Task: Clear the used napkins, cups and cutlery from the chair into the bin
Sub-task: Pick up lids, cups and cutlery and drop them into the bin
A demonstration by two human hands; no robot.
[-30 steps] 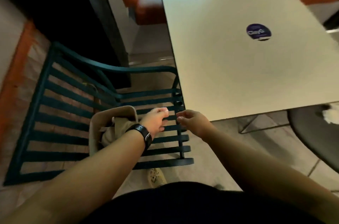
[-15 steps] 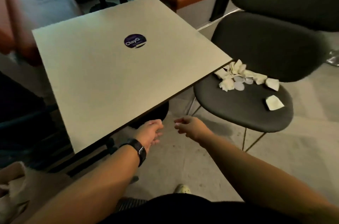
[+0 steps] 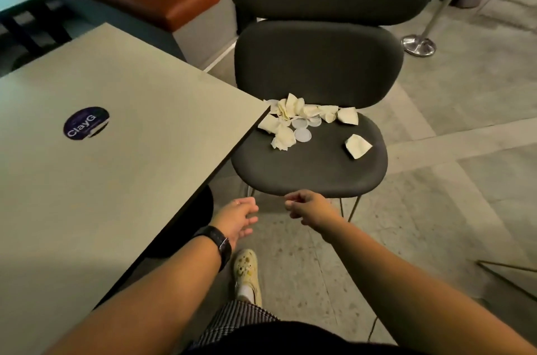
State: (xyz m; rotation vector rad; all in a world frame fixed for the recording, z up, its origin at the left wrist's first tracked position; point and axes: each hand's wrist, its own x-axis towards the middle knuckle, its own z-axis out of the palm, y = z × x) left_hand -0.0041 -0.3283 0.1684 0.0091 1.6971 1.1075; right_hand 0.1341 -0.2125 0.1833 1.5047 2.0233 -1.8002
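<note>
Napkins (image 3: 286,115) heaped on chair (image 3: 308,168)

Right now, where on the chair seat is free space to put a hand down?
The front of the chair seat is bare, up to the litter pile. The single folded napkin borders it on the right. The back left, beside the table corner, is crowded.

Table (image 3: 122,168) corner hides part of the litter pile (image 3: 293,119); cutlery too small to tell
</note>
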